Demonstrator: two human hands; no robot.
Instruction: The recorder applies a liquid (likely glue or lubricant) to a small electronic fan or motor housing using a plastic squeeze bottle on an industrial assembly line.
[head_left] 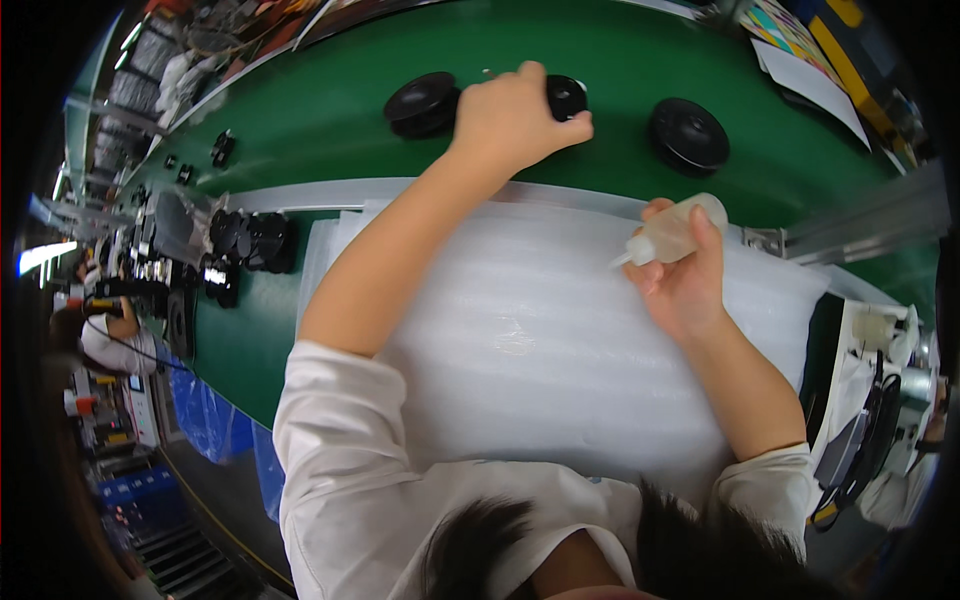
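Nearest, a white foam sheet (560, 350) lies in front of the person's body. Above its far right part, the right hand (682, 280) is closed around a cloudy squeeze bottle (672, 235), tilted with its nozzle toward the left and slightly down; that forearm is bent up. Farther off, the left arm stretches over the foam, and the left hand (515, 118) bends palm-down at a black round part (567, 97) on the green table (610, 50), thumb spread; its fingertips are hidden, so I cannot tell whether they grip. A black wheel (422, 105) lies left of it, a black disc (690, 135) well right. The step looks like handling that part, bottle ready; the next move seems to call for steadiness.
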